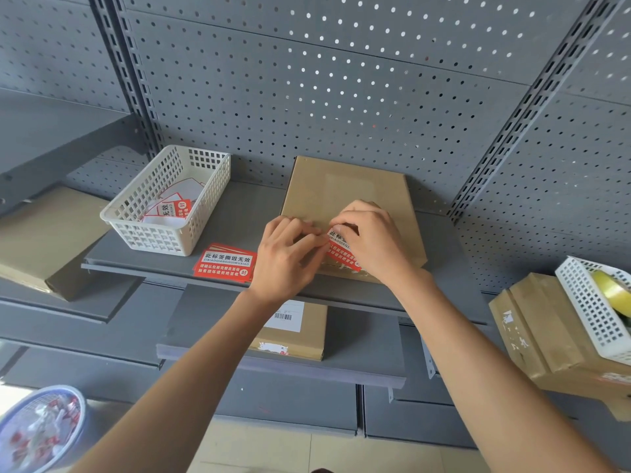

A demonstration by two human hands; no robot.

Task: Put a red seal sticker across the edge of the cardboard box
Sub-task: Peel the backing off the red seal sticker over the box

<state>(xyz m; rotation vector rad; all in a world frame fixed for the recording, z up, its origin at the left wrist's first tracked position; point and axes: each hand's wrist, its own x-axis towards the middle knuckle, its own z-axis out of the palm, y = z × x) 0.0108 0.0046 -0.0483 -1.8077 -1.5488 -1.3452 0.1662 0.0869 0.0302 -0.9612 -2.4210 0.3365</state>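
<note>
A flat cardboard box (345, 189) lies on the grey shelf (239, 213), its near edge toward me. A red seal sticker (341, 254) with white print sits over the box's near edge, between my hands. My left hand (286, 257) pinches the sticker's left end with its fingertips. My right hand (368, 237) covers the sticker's upper right part, fingers curled down onto it. Part of the sticker is hidden under both hands.
A small stack of red seal stickers (225, 264) lies on the shelf left of my left hand. A white plastic basket (164, 230) holds sticker sheets. More cardboard boxes (293, 332) sit on lower shelves, and a white basket with yellow tape (611, 291) stands at the right.
</note>
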